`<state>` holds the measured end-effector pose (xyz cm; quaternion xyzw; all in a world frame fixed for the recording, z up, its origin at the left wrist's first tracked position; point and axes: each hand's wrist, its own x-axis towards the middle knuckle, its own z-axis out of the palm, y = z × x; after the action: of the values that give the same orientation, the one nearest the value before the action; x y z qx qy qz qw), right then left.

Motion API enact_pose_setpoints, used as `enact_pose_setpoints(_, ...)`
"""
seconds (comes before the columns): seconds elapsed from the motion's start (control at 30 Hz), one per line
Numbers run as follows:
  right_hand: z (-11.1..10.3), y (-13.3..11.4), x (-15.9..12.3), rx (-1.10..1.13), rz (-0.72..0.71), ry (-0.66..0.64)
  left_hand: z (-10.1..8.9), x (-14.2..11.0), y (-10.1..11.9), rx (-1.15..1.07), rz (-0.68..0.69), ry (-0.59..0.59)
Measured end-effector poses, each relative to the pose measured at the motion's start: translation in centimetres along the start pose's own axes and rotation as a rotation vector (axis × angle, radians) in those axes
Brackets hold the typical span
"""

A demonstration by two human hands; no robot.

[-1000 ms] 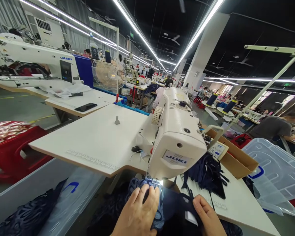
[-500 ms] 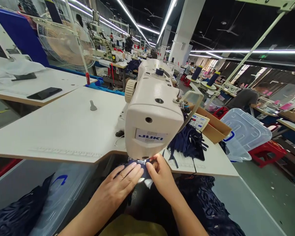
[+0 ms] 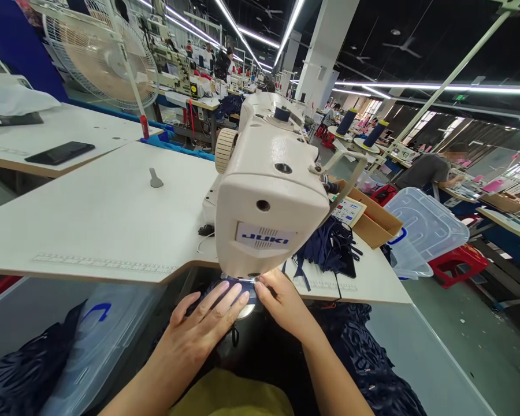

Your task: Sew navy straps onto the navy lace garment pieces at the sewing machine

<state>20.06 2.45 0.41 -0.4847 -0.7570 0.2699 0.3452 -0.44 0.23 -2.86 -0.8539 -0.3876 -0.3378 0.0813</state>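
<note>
A white sewing machine (image 3: 271, 190) stands before me, its head hiding most of the needle area. Under it lies a small piece of navy fabric (image 3: 247, 289). My left hand (image 3: 208, 320) rests flat on this fabric from the left, fingers stretched and thumb apart. From the right, my right hand (image 3: 283, 300) pinches the fabric's edge between thumb and fingers, close to the presser foot. A rounded pale metal edge (image 3: 246, 312) shows just below the fabric.
Navy straps (image 3: 327, 245) lie in a heap right of the machine, near a cardboard box (image 3: 379, 222). A phone (image 3: 60, 153) and a grey metal piece (image 3: 155, 178) lie leftward. Dark patterned fabric (image 3: 372, 358) hangs at lower right. A clear bin (image 3: 108, 335) stands lower left.
The view has shifted slightly. My left hand's thumb has spread farther from its fingers. My right hand's fingers sit tighter at the fabric, and the white scrap below it no longer shows.
</note>
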Motion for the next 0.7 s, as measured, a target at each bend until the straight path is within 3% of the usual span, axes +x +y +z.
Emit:
enact_pose_setpoints(0.13, -0.1, -0.2, 0.1, -0.071, 0.032, -0.024, 0.1, -0.1, 0.0, 0.052, 0.018, 0.022)
enact_pose_setpoints(0.4, 0.6, 0.3, 0.3, -0.205, 0.034, 0.061, 0.4, 0.1, -0.2, 0.107, 0.018, 0.053)
enact_pose_setpoints(0.7, 1.0, 0.8, 0.7, -0.169, 0.031, 0.100, 0.7, 0.1, 0.3, 0.119, -0.022, 0.044)
